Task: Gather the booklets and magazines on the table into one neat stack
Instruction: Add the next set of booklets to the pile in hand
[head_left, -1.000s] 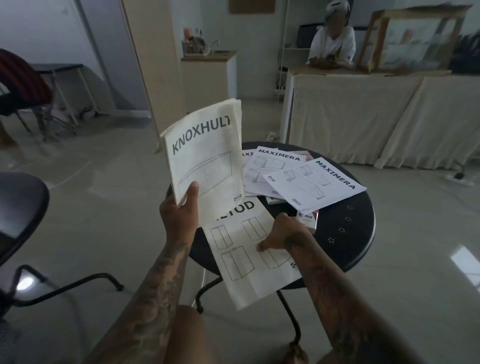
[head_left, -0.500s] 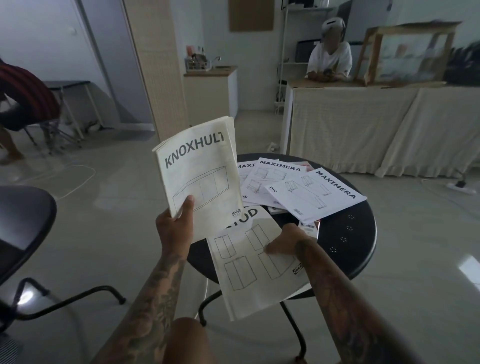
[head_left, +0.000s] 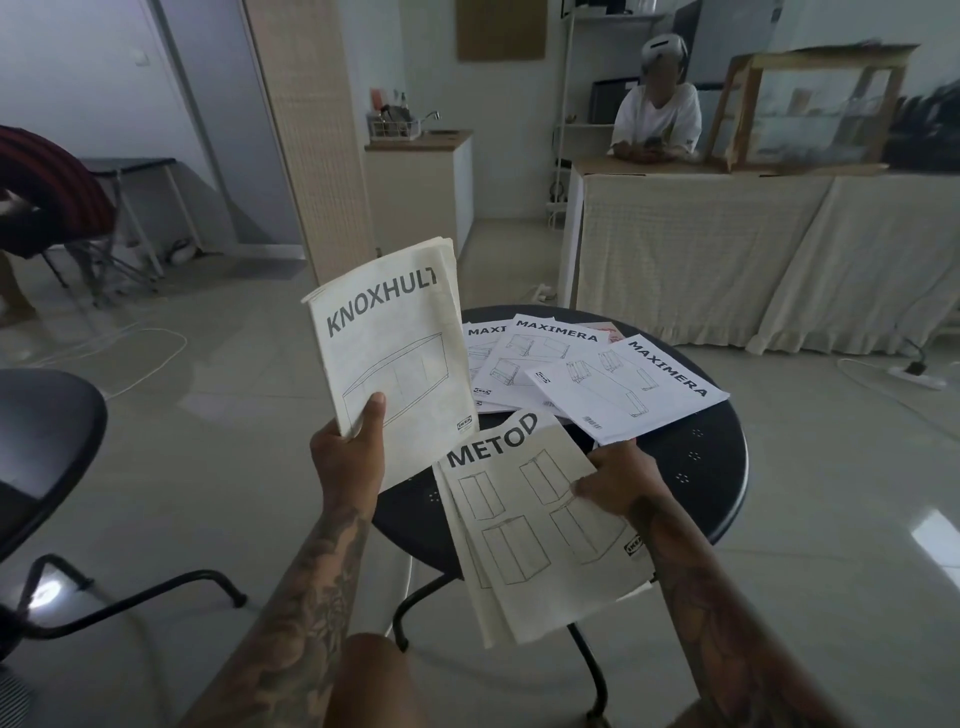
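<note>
My left hand (head_left: 349, 453) holds a cream booklet titled KNOXHULT (head_left: 395, 358) upright above the left edge of the small round black table (head_left: 696, 467). My right hand (head_left: 621, 480) grips the right edge of a cream METOD booklet (head_left: 530, 530), lifted and overhanging the table's near rim. Three white MAXIMERA booklets lie fanned on the tabletop behind: one at the right (head_left: 631, 389), one in the middle (head_left: 530, 358), one partly hidden at the left (head_left: 480, 343). A pink-edged item (head_left: 605, 330) peeks out beneath them.
A black chair (head_left: 47, 467) stands at my left. A cloth-covered counter (head_left: 727, 249) with a seated person (head_left: 657, 114) behind it lies beyond the table. Cables and a power strip (head_left: 917, 370) lie on the tiled floor at the right.
My right hand has closed on the METOD booklet's right edge and raised it off the table, so its full title shows. The KNOXHULT booklet stays held up in my left hand.
</note>
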